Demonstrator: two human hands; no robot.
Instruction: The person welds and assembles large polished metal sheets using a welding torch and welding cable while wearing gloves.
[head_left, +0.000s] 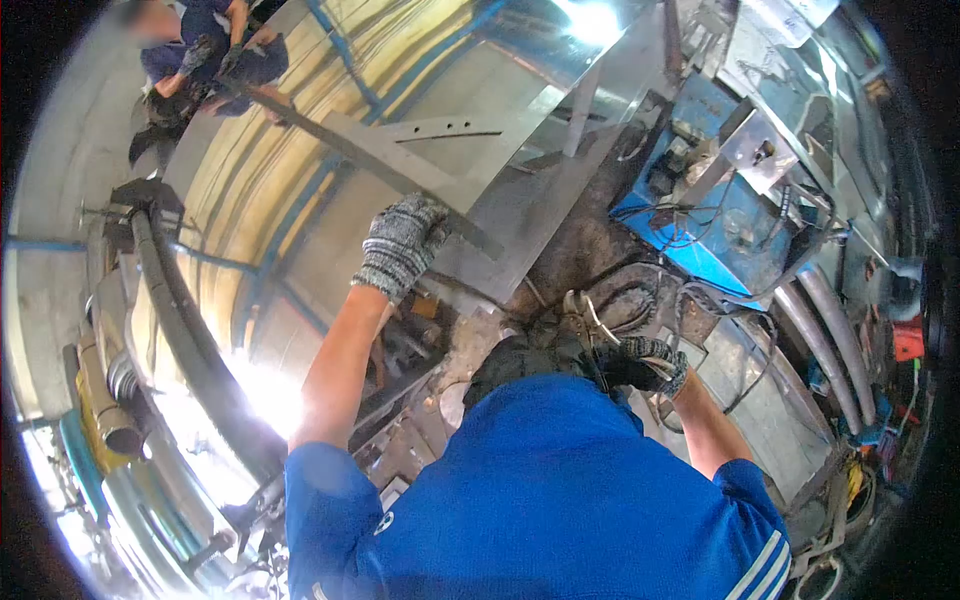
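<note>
My left hand (402,243), in a grey knit glove, is closed at the near part of a long flat metal bar (340,145). The bar lies slanting over a shiny sheet-metal surface (490,110). Beside it sits a flat strip with several holes (440,128). My right hand (648,366), in a darker glove, is close to my body, its fingers wrapped round a tool with pale curved handles (598,322). The exact kind of tool cannot be made out.
Another person (215,60) crouches at the far left, gloved hands by the bar's far end. Black cables (640,275) loop over the floor near a blue cart (700,240) at right. Pipes (825,345) lie farther right; curved tubes (185,310) stand at left.
</note>
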